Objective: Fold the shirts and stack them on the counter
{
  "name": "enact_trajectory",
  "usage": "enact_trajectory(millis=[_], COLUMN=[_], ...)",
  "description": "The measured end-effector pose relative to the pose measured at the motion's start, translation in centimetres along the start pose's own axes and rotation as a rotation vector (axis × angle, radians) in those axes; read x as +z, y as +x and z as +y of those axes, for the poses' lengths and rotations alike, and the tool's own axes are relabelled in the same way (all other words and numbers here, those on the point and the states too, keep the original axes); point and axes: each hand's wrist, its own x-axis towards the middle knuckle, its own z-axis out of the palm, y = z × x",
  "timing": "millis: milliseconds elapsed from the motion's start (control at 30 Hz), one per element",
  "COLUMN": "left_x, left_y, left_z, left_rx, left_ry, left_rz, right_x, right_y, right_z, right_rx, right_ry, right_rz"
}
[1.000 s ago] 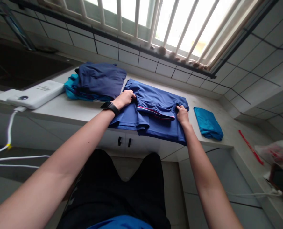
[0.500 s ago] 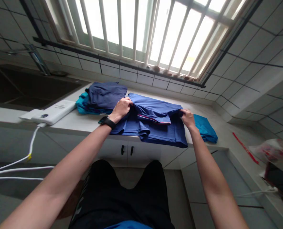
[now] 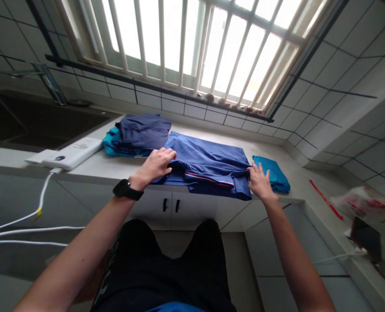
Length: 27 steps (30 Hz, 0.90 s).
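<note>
A blue polo shirt (image 3: pixel 208 149) lies folded over on the counter, and its lower part hangs past the front edge. A band with red and white stripes crosses the upper layer. At the shirt's left edge, my left hand (image 3: pixel 156 164) touches the fold, thumb and fingers apart; a black watch is on that wrist. My right hand (image 3: pixel 260 180) rests against the right edge with its fingers spread. Left of the shirt sits a pile of dark navy clothing (image 3: pixel 143 132) over teal clothing (image 3: pixel 112 143). A folded teal garment (image 3: pixel 272 173) lies just beyond my right hand.
A white power strip (image 3: pixel 73 154) with a cable stands on the counter's left, near the dark sink (image 3: pixel 23 117) and faucet (image 3: pixel 51 84). To the right are a red strip (image 3: pixel 325 199), a plastic bag (image 3: pixel 357 203) and a dark-screened device (image 3: pixel 366 238). A barred window is behind.
The raised fold of the polo shirt has come down flatter toward the front edge. Both hands moved nearer me and loosened their pinch; the right fingers spread.
</note>
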Motion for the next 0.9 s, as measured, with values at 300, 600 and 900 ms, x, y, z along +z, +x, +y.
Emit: enact_trajectory(millis=[300,600,900], left_x=[1.5,-1.6,1.5], left_y=[0.2,-2.6,-2.7], left_z=[1.6,1.2,-0.4], left_rx=[0.072,0.222,0.155], left_ry=[-0.097,-0.161,-0.043], left_rz=[0.096,-0.242,-0.270], right_x=[0.2,-1.0,1.8], right_y=[0.2,-2.0,-4.1], right_z=[-6.1,-3.5,-3.0], right_rx=[-0.144,-0.302,-0.227], right_ry=[0.104,0.434,0.534], right_rz=[0.014,-0.217,-0.238])
